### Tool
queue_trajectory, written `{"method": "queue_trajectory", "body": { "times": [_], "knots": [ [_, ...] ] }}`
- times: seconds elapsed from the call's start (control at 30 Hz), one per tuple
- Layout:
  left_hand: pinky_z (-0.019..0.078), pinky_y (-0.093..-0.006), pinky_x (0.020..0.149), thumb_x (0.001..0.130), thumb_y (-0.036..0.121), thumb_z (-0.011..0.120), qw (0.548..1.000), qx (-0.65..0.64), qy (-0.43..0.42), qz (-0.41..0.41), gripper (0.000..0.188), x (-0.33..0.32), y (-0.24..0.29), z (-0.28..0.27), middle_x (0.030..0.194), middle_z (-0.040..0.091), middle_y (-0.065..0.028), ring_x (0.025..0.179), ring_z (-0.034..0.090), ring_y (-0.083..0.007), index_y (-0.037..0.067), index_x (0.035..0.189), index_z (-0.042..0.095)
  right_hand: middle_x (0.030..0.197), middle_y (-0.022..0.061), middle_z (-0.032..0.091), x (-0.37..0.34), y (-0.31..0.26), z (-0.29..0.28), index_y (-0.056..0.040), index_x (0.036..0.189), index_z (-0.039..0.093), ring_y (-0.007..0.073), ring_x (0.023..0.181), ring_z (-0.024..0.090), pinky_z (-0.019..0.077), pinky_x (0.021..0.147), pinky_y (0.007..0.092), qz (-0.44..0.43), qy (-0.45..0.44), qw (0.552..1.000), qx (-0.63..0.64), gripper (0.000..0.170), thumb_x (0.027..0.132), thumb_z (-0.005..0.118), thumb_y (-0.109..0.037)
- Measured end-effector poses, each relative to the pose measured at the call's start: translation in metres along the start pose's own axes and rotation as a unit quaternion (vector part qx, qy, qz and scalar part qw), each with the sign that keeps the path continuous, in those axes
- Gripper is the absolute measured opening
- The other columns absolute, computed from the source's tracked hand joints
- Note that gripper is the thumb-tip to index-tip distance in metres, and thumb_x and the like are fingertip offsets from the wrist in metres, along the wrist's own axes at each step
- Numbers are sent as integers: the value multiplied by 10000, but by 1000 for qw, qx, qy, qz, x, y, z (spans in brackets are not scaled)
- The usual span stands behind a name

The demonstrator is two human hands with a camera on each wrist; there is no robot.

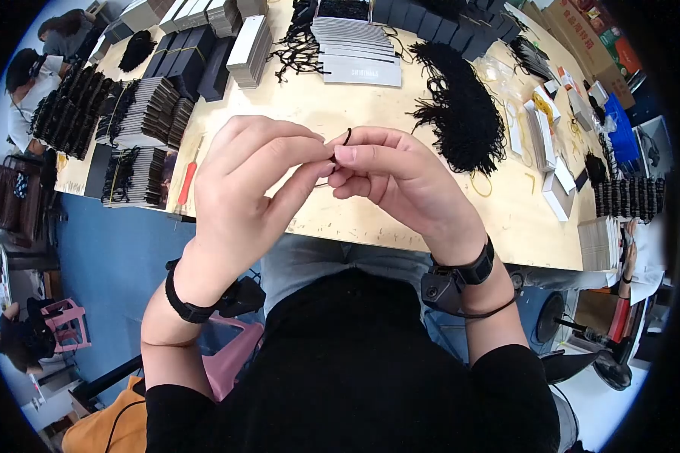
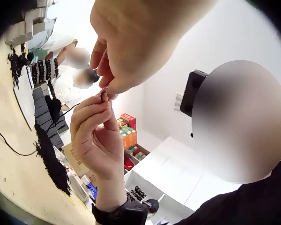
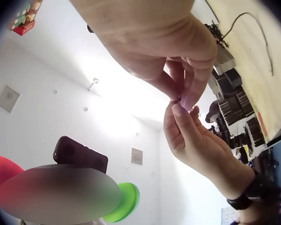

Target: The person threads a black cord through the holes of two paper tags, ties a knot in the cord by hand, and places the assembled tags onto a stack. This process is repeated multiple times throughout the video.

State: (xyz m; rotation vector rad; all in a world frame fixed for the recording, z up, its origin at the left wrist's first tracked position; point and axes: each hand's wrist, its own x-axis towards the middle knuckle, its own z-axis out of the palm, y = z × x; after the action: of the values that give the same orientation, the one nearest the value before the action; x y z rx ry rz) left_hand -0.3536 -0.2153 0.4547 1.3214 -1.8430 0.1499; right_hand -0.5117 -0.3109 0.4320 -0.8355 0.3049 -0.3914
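Both hands meet fingertip to fingertip above the front of the table, pinching a thin black cord (image 1: 347,137) whose short end sticks up between them. The left hand (image 1: 253,181) holds it with thumb and fingertips, palm facing down. Thumb and curled fingers of the right hand (image 1: 408,177) grip it from the other side. In the left wrist view a dark bit of cord (image 2: 104,96) shows at the fingertips; most of it is hidden by the fingers. The right wrist view shows a small dark piece (image 3: 179,99) between the touching fingertips.
On the wooden table (image 1: 310,113) lie a pile of black cords (image 1: 465,106), stacked grey cards (image 1: 359,53), dark boxes (image 1: 193,60) and a red-handled tool (image 1: 188,181). White boxes (image 1: 557,192) stand at the right. Other people sit at the sides.
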Motion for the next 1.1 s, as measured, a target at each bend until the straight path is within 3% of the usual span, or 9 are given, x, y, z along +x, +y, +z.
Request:
{"method": "queue_trajectory", "body": {
  "times": [0.17,0.27,0.33,0.47,0.67,0.77,0.93,1.0,1.1],
  "knots": [
    [441,-300,640,636,-19,675,997,33,48,53,194,-1,-2,5,815,614,-53,723,560,-221,53,808,619,839,77,623,3,4,2,16,914,599,124,744,620,521,696,234,-11,1,1000,17,161,828,587,-120],
    [470,-279,686,685,-40,655,998,-30,44,-14,189,-7,6,9,859,623,-72,790,595,-189,24,856,604,841,58,613,2,6,6,-3,895,594,110,747,607,514,677,222,-33,21,999,29,135,814,606,-109],
    [488,-249,733,744,-45,627,898,-349,111,-245,176,-10,16,18,897,623,-86,849,607,-150,-12,911,580,843,48,603,3,6,7,-19,873,589,94,740,591,504,654,213,-60,17,998,31,107,797,623,-87],
    [486,-218,734,770,-54,606,872,-380,48,-306,171,-14,13,9,882,621,-73,823,607,-117,-35,934,562,842,39,599,2,5,13,-30,854,587,88,737,581,487,628,206,-96,38,994,-22,89,783,629,-65],
    [488,-208,680,774,-57,596,886,-360,35,-291,174,-14,11,3,870,611,-77,753,585,-96,-27,937,541,789,18,602,3,4,16,-36,818,582,70,710,568,467,603,204,-144,60,979,-128,95,744,641,-30],
    [490,-208,679,767,-63,601,888,-355,61,-285,160,-14,18,4,856,606,-75,752,584,-96,-19,908,539,783,38,627,3,13,20,-19,787,590,76,683,574,469,617,195,-396,173,809,-399,117,699,620,52],
    [509,-243,700,791,-31,584,885,-371,68,-274,138,-13,23,9,896,582,-89,819,582,-122,-9,914,526,798,51,631,4,19,22,-7,803,597,89,696,584,487,618,214,-466,176,776,-387,145,692,625,82],
    [519,-266,713,846,45,534,789,-516,93,-320,117,-11,26,13,905,575,-93,840,586,-144,-6,947,505,818,66,630,2,19,25,-6,831,600,108,718,598,494,630,223,-460,188,792,-354,156,708,622,87],
    [520,-261,710,901,148,462,731,-578,90,-352,164,-8,25,17,912,571,-83,837,596,-147,12,990,486,874,136,612,0,18,18,17,886,526,191,825,615,505,713,252,-491,129,762,-403,209,731,562,152]
  ]
}}
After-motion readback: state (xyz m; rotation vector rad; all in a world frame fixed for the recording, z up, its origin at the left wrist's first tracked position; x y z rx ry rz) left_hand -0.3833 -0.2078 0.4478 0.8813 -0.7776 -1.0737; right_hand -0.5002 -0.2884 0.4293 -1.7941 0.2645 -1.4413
